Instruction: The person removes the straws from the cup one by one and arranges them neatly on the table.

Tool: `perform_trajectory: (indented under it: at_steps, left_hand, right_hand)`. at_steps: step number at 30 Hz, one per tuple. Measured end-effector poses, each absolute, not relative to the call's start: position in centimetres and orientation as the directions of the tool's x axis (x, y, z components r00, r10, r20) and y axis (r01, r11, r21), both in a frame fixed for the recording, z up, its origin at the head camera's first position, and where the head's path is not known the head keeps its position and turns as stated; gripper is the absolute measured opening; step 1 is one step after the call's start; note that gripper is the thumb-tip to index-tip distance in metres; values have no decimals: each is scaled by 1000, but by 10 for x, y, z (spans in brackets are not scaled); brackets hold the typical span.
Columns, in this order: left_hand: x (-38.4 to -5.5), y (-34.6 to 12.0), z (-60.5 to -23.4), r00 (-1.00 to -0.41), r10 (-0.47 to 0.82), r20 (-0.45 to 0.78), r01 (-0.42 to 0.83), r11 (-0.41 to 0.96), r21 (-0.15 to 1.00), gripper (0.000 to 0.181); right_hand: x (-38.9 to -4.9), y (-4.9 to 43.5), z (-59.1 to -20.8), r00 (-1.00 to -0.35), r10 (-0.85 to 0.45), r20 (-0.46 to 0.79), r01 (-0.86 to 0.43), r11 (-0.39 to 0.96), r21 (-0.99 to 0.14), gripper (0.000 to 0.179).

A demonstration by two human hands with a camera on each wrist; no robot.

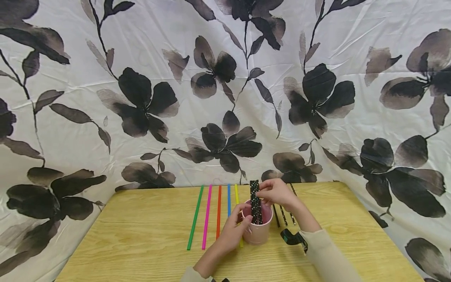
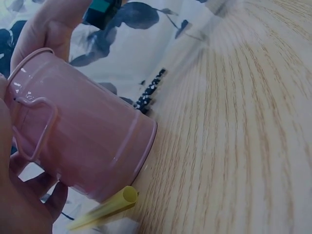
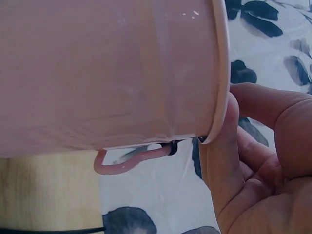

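A pink metal bucket [image 1: 256,234] with small wire-loop side handles stands upright on the table. My left hand [image 1: 230,231] grips its left side near the rim; in the left wrist view, the fingers [image 2: 41,187] curve around the bucket [image 2: 87,131]. Black straws with light specks [image 1: 255,201] stand together in the bucket, rising well above its rim. My right hand [image 1: 278,194] pinches them above the rim from the right. In the right wrist view, that hand [image 3: 263,146] is right at the bucket's rim [image 3: 223,73], and the straws are hidden.
Left of the bucket lie a green straw [image 1: 195,217], a pink straw [image 1: 207,217], a red straw [image 1: 219,211], a blue straw [image 1: 229,199] and a yellow straw [image 2: 105,209]. Several black and patterned straws [image 1: 283,215] lie at its right. A floral cloth [image 1: 225,98] hangs behind the wooden table [image 1: 141,235].
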State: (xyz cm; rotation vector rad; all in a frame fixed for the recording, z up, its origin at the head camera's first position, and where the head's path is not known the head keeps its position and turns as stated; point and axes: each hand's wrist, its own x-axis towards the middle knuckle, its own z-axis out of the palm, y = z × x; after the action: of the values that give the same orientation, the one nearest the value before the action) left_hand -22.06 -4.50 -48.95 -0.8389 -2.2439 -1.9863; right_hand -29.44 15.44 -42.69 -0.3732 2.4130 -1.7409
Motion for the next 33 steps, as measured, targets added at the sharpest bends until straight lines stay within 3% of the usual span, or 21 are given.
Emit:
perform_trajectory:
  at_steps: [12, 17, 23, 28, 33]
  left_hand:
    - [-221, -43, -492, -850, 362, 382, 430, 57, 901, 29]
    - [-231, -42, -509, -849, 346, 399, 445, 64, 893, 29]
    - [-241, -42, -522, -854, 336, 397, 440, 59, 896, 28]
    - [-241, -43, -522, -859, 330, 391, 437, 72, 897, 28]
    - [-232, -43, -509, -858, 342, 385, 435, 82, 897, 29]
  right_hand:
    - [-293, 157, -432, -948, -314, 52, -170, 363, -916, 17]
    - [-291, 159, -432, -942, -328, 70, -189, 347, -918, 17]
    - [-287, 159, -421, -944, -284, 170, -257, 305, -917, 21]
    - [-279, 163, -407, -927, -213, 308, -352, 216, -911, 22]
    - [-265, 168, -390, -894, -44, 447, -446, -28, -895, 29]
